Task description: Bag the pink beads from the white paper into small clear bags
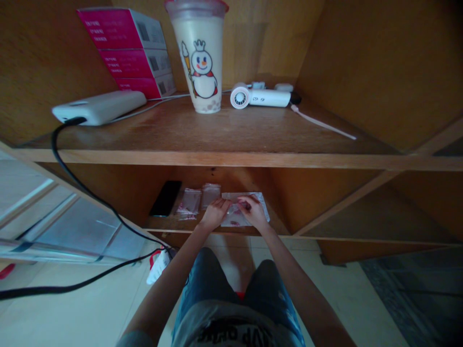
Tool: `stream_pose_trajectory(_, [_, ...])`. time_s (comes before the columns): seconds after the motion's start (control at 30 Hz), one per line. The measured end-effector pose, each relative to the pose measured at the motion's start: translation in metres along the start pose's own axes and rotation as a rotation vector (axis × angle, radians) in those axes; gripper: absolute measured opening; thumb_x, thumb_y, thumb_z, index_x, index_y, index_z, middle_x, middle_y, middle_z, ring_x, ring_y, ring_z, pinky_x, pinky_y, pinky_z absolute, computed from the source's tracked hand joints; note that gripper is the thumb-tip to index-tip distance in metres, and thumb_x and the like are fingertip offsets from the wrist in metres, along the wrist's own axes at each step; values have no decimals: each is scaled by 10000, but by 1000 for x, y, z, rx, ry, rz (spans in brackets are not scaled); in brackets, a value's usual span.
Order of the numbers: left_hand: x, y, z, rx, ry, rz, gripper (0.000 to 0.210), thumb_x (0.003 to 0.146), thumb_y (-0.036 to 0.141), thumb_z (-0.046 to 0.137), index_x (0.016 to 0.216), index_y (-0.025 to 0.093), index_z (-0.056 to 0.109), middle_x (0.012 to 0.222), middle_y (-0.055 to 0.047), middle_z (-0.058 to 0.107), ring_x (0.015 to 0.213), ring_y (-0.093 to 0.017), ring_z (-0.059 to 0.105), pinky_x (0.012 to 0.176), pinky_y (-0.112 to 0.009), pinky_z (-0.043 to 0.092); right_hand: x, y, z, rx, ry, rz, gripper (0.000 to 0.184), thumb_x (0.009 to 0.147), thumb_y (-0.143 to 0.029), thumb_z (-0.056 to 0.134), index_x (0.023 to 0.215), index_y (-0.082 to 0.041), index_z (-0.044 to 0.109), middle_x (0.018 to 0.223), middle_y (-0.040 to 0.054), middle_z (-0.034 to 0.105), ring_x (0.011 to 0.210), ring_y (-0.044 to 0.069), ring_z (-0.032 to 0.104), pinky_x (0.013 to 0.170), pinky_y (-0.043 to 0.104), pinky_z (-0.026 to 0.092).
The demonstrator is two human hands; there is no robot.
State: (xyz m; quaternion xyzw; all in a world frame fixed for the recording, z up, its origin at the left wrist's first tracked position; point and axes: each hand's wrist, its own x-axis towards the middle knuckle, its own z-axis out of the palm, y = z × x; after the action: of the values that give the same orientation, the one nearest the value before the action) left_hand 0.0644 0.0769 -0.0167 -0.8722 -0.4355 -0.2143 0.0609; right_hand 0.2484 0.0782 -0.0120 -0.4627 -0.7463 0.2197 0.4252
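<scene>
1. On the lower shelf [155, 222], a pale sheet [246, 222] lies by the front edge, below both hands.
2. The left hand [217, 212] is at the sheet's left side, the right hand [254, 210] over its right part, fingertips near each other.
3. Their fingers bend inward; I can't tell whether they grip anything.
4. Clear packets [190, 201] lie left of the left hand, then a black phone [165, 198] toward the shelf's left end.

Brown wooden shelving [238, 158] is towering up here, with the pale tiled floor [97, 308] spreading dimly below.
</scene>
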Motion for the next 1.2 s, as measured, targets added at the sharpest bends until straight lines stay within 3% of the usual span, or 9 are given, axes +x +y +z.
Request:
stream_pose_trajectory(0.27, [-1, -1, -1, 34, -32, 35, 180, 778, 75, 472, 925, 155, 538, 827, -65, 623, 771, -189, 592, 716, -316, 474, 1, -1, 1, -31, 24, -27, 117, 765, -153, 534, 841, -206, 606, 806, 26, 634, 798, 168, 571, 731, 290, 449])
stream_pose_trajectory(0.5, [-2, 0, -2, 13, 6, 52, 153, 820, 122, 441, 926, 163, 544, 785, -49, 620, 737, -175, 593, 706, -306, 471, -2, -4, 1, -57, -16, -80, 285, 770, -193, 564, 1051, -232, 576, 876, 32, 639, 873, 177, 575, 800, 317, 450])
stream_pose_trajectory(0.73, [-1, 3, -2, 4, 10, 74, 158, 849, 192, 439, 941, 158, 563, 785, -55, 622, 732, -174, 587, 706, -302, 467, -2, 1, 3, -89, -44, -126, 165, 794, -196, 555, 914, -244, 658, 851, 34, 657, 844, 183, 574, 773, 324, 458])
stream_pose_trajectory(0.87, [0, 3, -4, -20, 3, 92, 184, 848, 207, 448, 985, 158, 561, 851, -64, 623, 792, -179, 582, 744, -309, 466, -2, 2, 2, -96, -41, -96, 237, 788, -209, 569, 1008, -249, 646, 870, 40, 656, 816, 180, 578, 753, 319, 471])
stream_pose_trajectory(1.0, [0, 2, -4, -39, -32, 91, 176, 827, 157, 459, 974, 159, 555, 888, -62, 615, 846, -186, 568, 783, -315, 462, -2, 0, 2, -73, -80, -104, 383, 795, -225, 566, 1175, -264, 541, 833, 13, 673, 889, 189, 569, 822, 342, 452])
stream_pose_trajectory(1.2, [0, 2, -2, -41, -4, 53, 152, 833, 147, 431, 937, 152, 541, 870, -65, 604, 833, -187, 559, 760, -311, 467, -1, -1, 1, -67, -37, -83, 305, 796, -195, 546, 1095, -244, 579, 878, 27, 665, 896, 183, 578, 819, 337, 452])
